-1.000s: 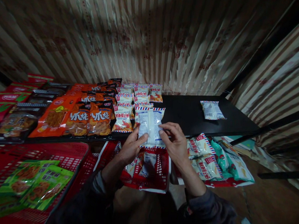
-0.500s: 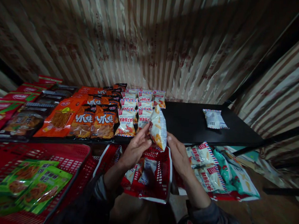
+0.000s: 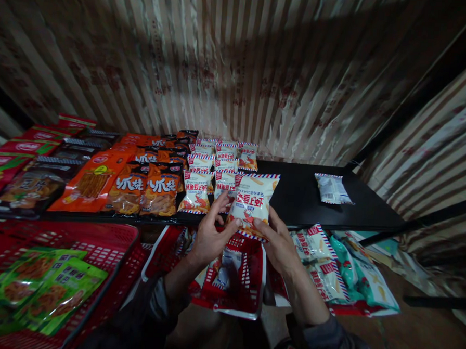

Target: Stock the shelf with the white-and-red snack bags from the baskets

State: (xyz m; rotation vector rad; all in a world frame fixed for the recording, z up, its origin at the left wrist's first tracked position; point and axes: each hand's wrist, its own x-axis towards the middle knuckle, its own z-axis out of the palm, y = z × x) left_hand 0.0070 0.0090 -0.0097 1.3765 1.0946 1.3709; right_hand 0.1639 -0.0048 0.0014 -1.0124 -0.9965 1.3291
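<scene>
A white snack bag [image 3: 254, 199] with red lettering and striped ends is held upright over the shelf's front edge, its printed face toward me. My right hand [image 3: 281, 239] grips its lower right corner, thumb across the front. At the lower left edge, my left hand [image 3: 212, 228] has its thumb against the bag and its fingers curled beside it. Matching white bags [image 3: 196, 191] stand in rows just behind and to the left, partly covered by the held one. Beneath my hands is a red basket [image 3: 262, 280] with a few more bags inside.
Orange snack bags [image 3: 162, 189] and dark bags [image 3: 37, 185] line the black shelf [image 3: 294, 198] to the left. One white bag [image 3: 333, 188] lies face down at right. Green packets [image 3: 60, 293] sit in a left red basket [image 3: 126, 242]; white and teal bags [image 3: 345, 269] fill another basket at right.
The bag in my hands has turned from edge-on to face me, and sits slightly farther right. My right thumb has come onto its front.
</scene>
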